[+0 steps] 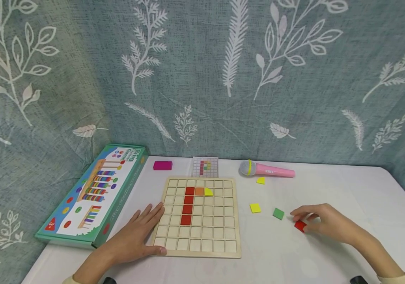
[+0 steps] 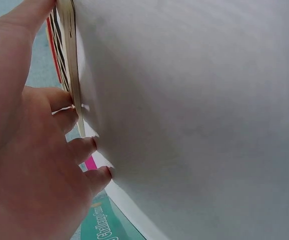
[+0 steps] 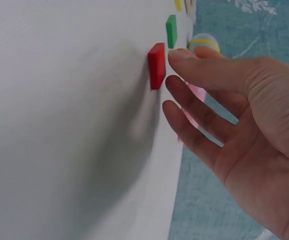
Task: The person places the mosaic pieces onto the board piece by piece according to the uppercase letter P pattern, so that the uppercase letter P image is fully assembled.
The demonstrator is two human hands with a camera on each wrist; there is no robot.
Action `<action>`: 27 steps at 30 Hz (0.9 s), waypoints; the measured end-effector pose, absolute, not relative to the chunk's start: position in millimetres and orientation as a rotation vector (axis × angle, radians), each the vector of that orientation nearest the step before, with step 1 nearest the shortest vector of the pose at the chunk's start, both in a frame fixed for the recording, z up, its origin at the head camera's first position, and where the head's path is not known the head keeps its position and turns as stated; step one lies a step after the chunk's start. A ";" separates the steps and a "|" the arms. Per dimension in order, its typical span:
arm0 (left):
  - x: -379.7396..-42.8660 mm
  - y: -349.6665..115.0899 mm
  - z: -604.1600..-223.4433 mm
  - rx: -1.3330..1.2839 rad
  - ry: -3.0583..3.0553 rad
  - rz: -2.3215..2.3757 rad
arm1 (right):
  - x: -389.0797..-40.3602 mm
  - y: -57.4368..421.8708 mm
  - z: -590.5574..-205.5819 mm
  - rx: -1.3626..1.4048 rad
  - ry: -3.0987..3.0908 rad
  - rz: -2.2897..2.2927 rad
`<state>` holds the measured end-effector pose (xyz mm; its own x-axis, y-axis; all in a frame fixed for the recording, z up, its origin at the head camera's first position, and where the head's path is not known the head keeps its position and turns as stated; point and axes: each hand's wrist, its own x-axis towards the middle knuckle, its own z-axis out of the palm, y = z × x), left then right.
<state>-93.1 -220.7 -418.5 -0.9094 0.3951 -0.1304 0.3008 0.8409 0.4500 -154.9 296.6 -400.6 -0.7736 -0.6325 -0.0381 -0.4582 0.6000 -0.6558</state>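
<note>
Spread along the left edge of the wooden grid board [image 1: 204, 255], my left hand [image 1: 135, 234] rests with straight fingers, its thumb at the near left corner. My right hand [image 1: 328, 223] hovers around a loose red square tile [image 1: 300, 226], fingers loosely bent. In the right wrist view the fingertips stand just beside that tile [image 3: 157, 66], which sits on the table. A green square tile [image 1: 278, 213] lies to its left. The board carries a column of several red tiles [image 1: 188, 209], an orange tile [image 1: 199, 191] and a yellow quarter-circle tile [image 1: 208, 192].
Beyond the green tile lie a yellow square [image 1: 255, 208] and a yellow quarter-circle [image 1: 260, 180]. A pink toy microphone [image 1: 273, 170], a patterned card [image 1: 205, 167] and a magenta block [image 1: 162, 165] line the back. The game box [image 1: 94, 193] stands at the left, before a leafy curtain [image 1: 202, 79].
</note>
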 end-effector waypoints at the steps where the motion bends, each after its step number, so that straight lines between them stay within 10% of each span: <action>1: -93.0 -220.7 -418.5 0.535 2.802 0.631 | -154.2 298.6 -401.5 -0.893 2.555 -0.938; 27: -93.9 -218.7 -417.8 0.518 2.792 0.634 | -149.9 297.2 -405.7 -0.895 2.652 -0.911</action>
<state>-93.9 -218.7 -417.8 -0.9107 0.3873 -0.1435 0.2874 0.8436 0.4536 -149.9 297.2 -405.7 -0.7972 -0.6036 0.0091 -0.4818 0.6272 -0.6120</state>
